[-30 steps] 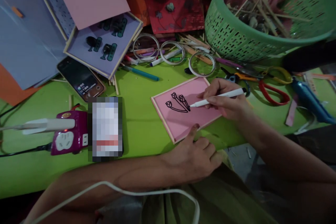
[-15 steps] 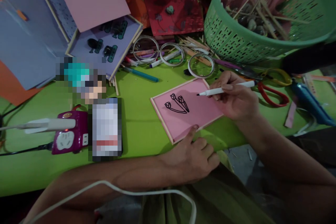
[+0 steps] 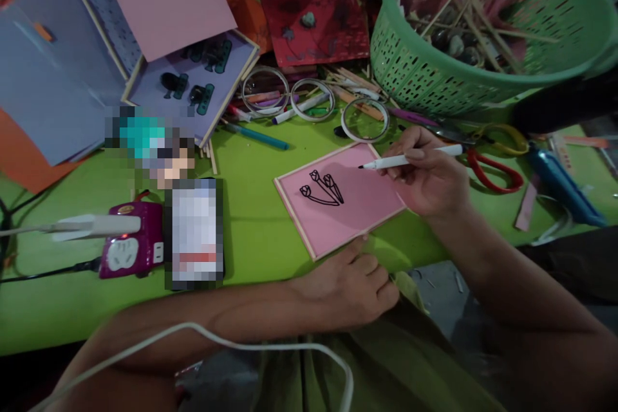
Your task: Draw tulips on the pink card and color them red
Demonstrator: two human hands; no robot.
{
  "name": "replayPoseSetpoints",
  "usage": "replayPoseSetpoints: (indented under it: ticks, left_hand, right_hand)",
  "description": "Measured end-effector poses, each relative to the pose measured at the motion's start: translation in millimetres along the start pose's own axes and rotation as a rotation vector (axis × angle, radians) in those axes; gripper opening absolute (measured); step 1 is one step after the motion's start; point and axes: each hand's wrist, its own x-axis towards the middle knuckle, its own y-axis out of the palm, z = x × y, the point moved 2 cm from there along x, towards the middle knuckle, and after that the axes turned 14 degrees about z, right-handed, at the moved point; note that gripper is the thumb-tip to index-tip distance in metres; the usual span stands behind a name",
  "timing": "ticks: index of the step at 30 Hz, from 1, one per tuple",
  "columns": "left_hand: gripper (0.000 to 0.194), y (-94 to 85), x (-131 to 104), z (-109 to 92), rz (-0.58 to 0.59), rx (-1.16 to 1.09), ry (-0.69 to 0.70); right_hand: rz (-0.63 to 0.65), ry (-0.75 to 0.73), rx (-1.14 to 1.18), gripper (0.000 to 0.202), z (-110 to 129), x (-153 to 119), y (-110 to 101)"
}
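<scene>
My right hand (image 3: 429, 174) is closed round a white marker (image 3: 410, 158). The marker's dark tip points left, over the right part of a pink card (image 3: 357, 206) with thin wooden strips along its edges. Three black outlined tulips (image 3: 323, 187) are drawn on the card's left half. Whether the tip touches the card I cannot tell. My left hand (image 3: 355, 283) rests at the table's front edge, empty, with its index finger stretched towards the card's lower edge and the other fingers loosely bent.
A green basket (image 3: 434, 87) of sticks and stones stands back right. Tape rolls (image 3: 313, 100), pens and red-handled scissors (image 3: 495, 174) lie behind and beside the card. A phone (image 3: 196, 232) and a purple power socket (image 3: 132, 238) are left. A white cable (image 3: 261, 346) crosses in front.
My left index finger has drawn back from the card's surface to its lower edge. The marker tip remains over the same area, and the whole view has shifted slightly.
</scene>
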Motion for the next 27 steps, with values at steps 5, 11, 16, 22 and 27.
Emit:
replayPoseSetpoints:
  ticks: [5, 11, 16, 22, 27]
  left_hand:
    - [0.015, -2.6, -0.4, -0.5, -0.057, -0.012, 0.049]
    - [0.012, 0.2, 0.3, -1.9, -0.077, -0.032, 0.042]
    - [0.016, 2.1, 1.5, -2.4, -0.148, -0.044, 0.024]
    - [0.014, 1.4, 1.6, -3.0, -0.077, -0.044, 0.037]
    - [0.014, -1.8, 0.7, -2.5, -0.046, -0.048, 0.043]
  right_hand:
    - [0.015, -0.017, 0.007, 0.034, 1.2, -2.0, -0.8]
    - [0.005, -0.026, -0.010, 0.033, 5.7, -3.7, 0.2]
    - [-0.018, -0.034, 0.022, 0.032, 8.1, -5.5, 3.3]
    - [0.046, -0.030, 0.006, 0.031, 7.0, -6.7, 0.1]
    - [0.023, -0.015, 0.030, 0.028, 6.9, -7.3, -1.5]
